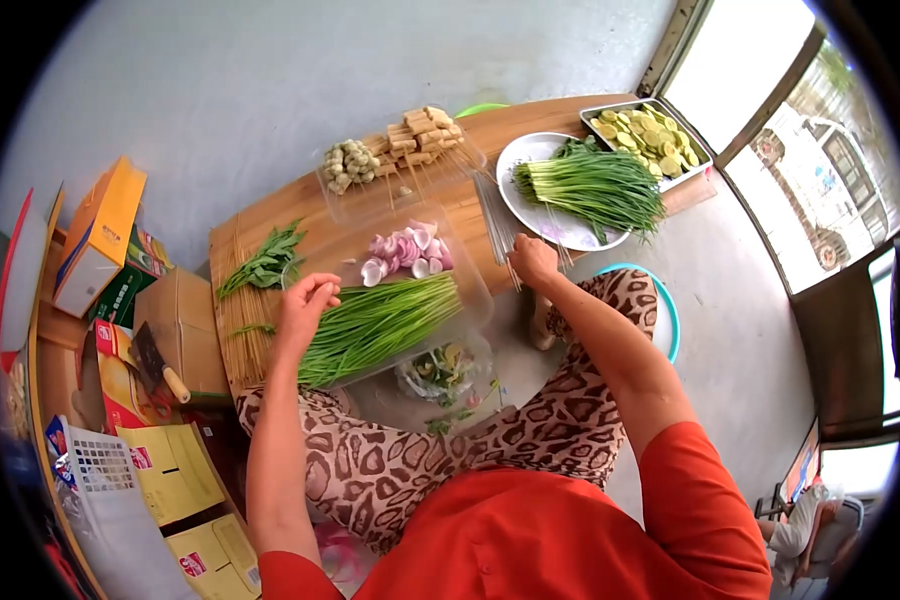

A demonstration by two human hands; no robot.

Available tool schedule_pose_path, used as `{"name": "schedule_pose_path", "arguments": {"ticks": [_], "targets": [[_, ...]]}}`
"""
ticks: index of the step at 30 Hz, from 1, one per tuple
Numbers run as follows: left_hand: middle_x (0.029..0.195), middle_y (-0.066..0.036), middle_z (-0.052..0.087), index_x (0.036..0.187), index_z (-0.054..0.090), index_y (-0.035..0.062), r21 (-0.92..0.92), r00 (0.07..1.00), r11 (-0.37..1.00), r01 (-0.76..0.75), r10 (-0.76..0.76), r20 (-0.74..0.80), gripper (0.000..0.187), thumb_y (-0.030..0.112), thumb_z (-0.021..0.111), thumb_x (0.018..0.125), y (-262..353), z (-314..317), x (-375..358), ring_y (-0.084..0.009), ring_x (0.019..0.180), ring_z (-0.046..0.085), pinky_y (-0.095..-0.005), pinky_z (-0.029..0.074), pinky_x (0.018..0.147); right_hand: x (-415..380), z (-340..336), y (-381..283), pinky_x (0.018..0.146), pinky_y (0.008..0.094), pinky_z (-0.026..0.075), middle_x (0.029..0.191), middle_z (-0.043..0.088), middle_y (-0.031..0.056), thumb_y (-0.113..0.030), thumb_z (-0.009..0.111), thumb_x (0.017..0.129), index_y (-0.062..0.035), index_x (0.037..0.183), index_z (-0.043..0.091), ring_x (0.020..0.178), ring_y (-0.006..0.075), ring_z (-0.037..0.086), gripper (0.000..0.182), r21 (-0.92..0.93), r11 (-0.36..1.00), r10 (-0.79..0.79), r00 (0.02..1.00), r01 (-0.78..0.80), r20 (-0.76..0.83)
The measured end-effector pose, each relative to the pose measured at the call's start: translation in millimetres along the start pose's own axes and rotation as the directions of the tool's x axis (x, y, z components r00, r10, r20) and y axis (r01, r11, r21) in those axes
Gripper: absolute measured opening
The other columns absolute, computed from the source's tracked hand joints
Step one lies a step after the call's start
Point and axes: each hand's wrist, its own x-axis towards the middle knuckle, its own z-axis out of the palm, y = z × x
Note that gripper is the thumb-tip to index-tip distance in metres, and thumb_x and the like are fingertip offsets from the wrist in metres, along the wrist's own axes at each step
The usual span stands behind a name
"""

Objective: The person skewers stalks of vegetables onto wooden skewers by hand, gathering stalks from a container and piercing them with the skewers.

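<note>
My left hand [308,308] hovers at the left edge of a clear plastic tray [475,300], its thumb and fingers pinched together. Anything between those fingertips is too small to make out. In the tray lie long green chives [385,325] beside a pile of cut purple-and-white onion pieces [410,250]. My right hand [534,261] is closed at the table's near edge, its fingertips on a bundle of thin skewers [494,215]. Just beyond it, a white oval plate [515,160] carries a large bunch of chives [600,190].
Across the wooden table [310,205] are leafy greens [270,262], loose sticks [238,345], a tray of rolled skewers [420,135] and a metal tray of sliced zucchini [650,138]. Below hangs a bag of scraps [445,370]. Boxes and a cleaver [155,365] stand left.
</note>
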Motion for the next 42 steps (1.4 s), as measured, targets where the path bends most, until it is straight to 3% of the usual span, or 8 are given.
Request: {"name": "schedule_pose_path", "arguments": {"ticks": [7, 14, 16, 20, 27, 33, 38, 42], "targets": [[0.077, -0.006, 0.061, 0.096, 0.063, 0.0002, 0.303, 0.982, 0.938, -0.169, 0.186, -0.030, 0.013, 0.010, 0.059, 0.088, 9, 4, 5, -0.0125, 0.068, 0.057, -0.0267, 0.045, 0.062, 23, 17, -11, 0.075, 0.0454, 0.049, 0.088, 0.067, 0.0161, -0.031, 0.064, 0.077, -0.0051, 0.089, 0.061, 0.089, 0.0346, 0.064, 0.029, -0.178, 0.983, 0.045, 0.998, -0.038, 0.038], [0.081, -0.010, 0.061, 0.093, 0.062, -0.0006, 0.345, 0.974, 0.917, -0.202, 0.225, -0.027, 0.012, 0.009, 0.061, 0.085, 18, 6, 6, -0.0207, 0.068, 0.057, -0.0301, 0.045, 0.062, 37, 14, -2, 0.070, 0.0435, 0.051, 0.082, 0.068, 0.0124, -0.025, 0.056, 0.081, -0.0071, 0.082, 0.065, 0.081, 0.0291, 0.066, 0.020, -0.171, 0.982, 0.092, 0.992, -0.076, 0.089], [0.081, -0.011, 0.061, 0.093, 0.062, -0.0005, 0.334, 0.972, 0.917, -0.219, 0.235, -0.008, 0.012, 0.009, 0.061, 0.085, 18, 8, 6, -0.0210, 0.067, 0.057, -0.0307, 0.045, 0.062, 34, -2, -10, 0.078, 0.0421, 0.051, 0.097, 0.067, 0.0166, -0.020, 0.053, 0.078, -0.0076, 0.087, 0.069, 0.094, 0.0326, 0.064, 0.022, 0.037, 0.984, 0.163, 0.957, -0.177, 0.238], [0.081, -0.006, 0.059, 0.094, 0.062, -0.0009, 0.382, 0.978, 0.901, -0.205, 0.208, 0.035, 0.012, 0.006, 0.061, 0.085, 21, 10, 5, -0.0137, 0.068, 0.054, -0.0274, 0.043, 0.062, 33, -14, -8, 0.050, 0.0314, 0.049, 0.060, 0.065, 0.0059, -0.021, 0.052, 0.082, -0.0061, 0.076, 0.065, 0.047, 0.0160, 0.060, 0.021, 0.164, 0.961, 0.150, 0.918, -0.223, 0.367], [0.080, -0.006, 0.060, 0.094, 0.063, -0.0010, 0.415, 0.970, 0.877, -0.243, 0.231, 0.081, 0.012, 0.007, 0.061, 0.085, 10, 17, 6, -0.0126, 0.067, 0.055, -0.0262, 0.044, 0.062, 10, -39, -7, 0.040, 0.0251, 0.041, 0.059, 0.060, 0.0058, -0.016, 0.060, 0.086, -0.0014, 0.075, 0.061, 0.040, 0.0133, 0.051, 0.019, 0.557, 0.729, 0.053, 0.844, -0.398, 0.533], [0.087, -0.002, 0.065, 0.098, 0.065, 0.0003, 0.039, 0.996, 0.998, -0.049, 0.047, 0.072, 0.015, 0.011, 0.058, 0.090, 6, 19, 6, -0.0089, 0.065, 0.060, -0.0227, 0.046, 0.059, -76, -85, -49, 0.042, 0.0243, 0.038, 0.070, 0.059, 0.0066, -0.013, 0.059, 0.087, -0.0023, 0.088, 0.058, 0.046, 0.0131, 0.046, 0.011, 0.720, 0.188, -0.219, 0.686, -0.668, 0.694], [0.094, -0.008, 0.065, 0.115, 0.058, 0.0009, -0.162, 0.990, 0.982, 0.094, -0.076, 0.115, 0.031, 0.023, 0.055, 0.094, 5, 28, 4, -0.0089, 0.066, 0.060, -0.0225, 0.048, 0.058, -169, -116, -91, 0.045, 0.0213, 0.040, 0.066, 0.063, 0.0032, -0.018, 0.057, 0.093, -0.0058, 0.086, 0.057, 0.048, 0.0074, 0.051, 0.013, 0.798, 0.370, -0.534, 0.594, -0.476, 0.601], [0.095, -0.008, 0.064, 0.119, 0.055, 0.0003, -0.469, 0.954, 0.832, 0.296, -0.235, 0.186, 0.040, 0.033, 0.052, 0.096, 8, 33, -1, -0.0100, 0.058, 0.054, -0.0230, 0.044, 0.052, -198, -108, -112, 0.044, 0.0227, 0.039, 0.064, 0.061, 0.0012, -0.016, 0.056, 0.092, -0.0059, 0.085, 0.056, 0.048, 0.0071, 0.049, 0.012, 0.714, 0.601, -0.526, 0.495, -0.359, 0.691]]}}
